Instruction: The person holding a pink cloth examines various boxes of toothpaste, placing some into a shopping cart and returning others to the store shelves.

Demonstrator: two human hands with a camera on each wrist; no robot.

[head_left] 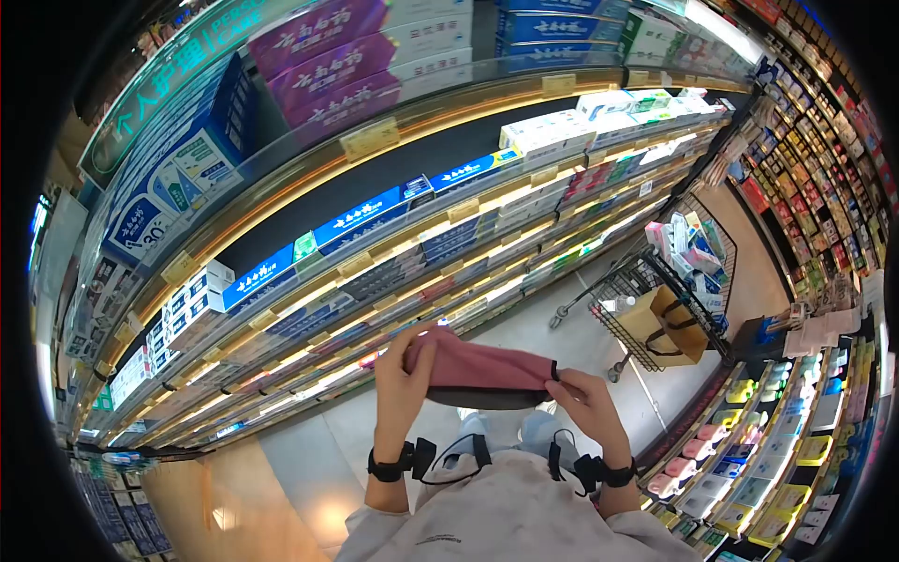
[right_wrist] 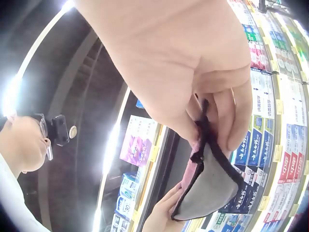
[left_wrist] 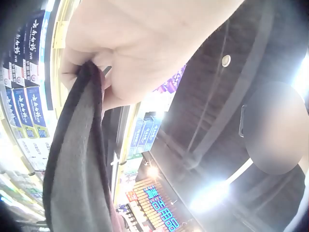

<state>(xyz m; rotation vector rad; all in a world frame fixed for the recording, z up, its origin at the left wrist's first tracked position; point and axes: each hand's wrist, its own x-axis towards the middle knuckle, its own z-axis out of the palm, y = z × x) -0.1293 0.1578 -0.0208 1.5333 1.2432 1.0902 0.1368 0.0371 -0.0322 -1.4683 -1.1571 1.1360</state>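
Between both hands, in front of the body, stretches a pink cloth item (head_left: 492, 363) with black edging. My left hand (head_left: 398, 391) grips its left end, thumb and fingers bent round the fabric. At the other end, my right hand (head_left: 592, 405) pinches the corner by the black trim. The left wrist view shows the grey lining (left_wrist: 79, 150) hanging below the left hand (left_wrist: 140, 48), and a dark rim along it. Seen from the right wrist, the right hand (right_wrist: 183, 72) holds the edge where the black trim gathers, and the item's mouth gapes.
Ahead runs a long store shelf (head_left: 375, 155) stacked with toothpaste boxes (head_left: 361, 215). To the right stands a wire shopping cart (head_left: 646, 332) carrying a paper bag (head_left: 667, 328) and several packages. Another shelf of packaged goods (head_left: 749, 450) lines the near right side.
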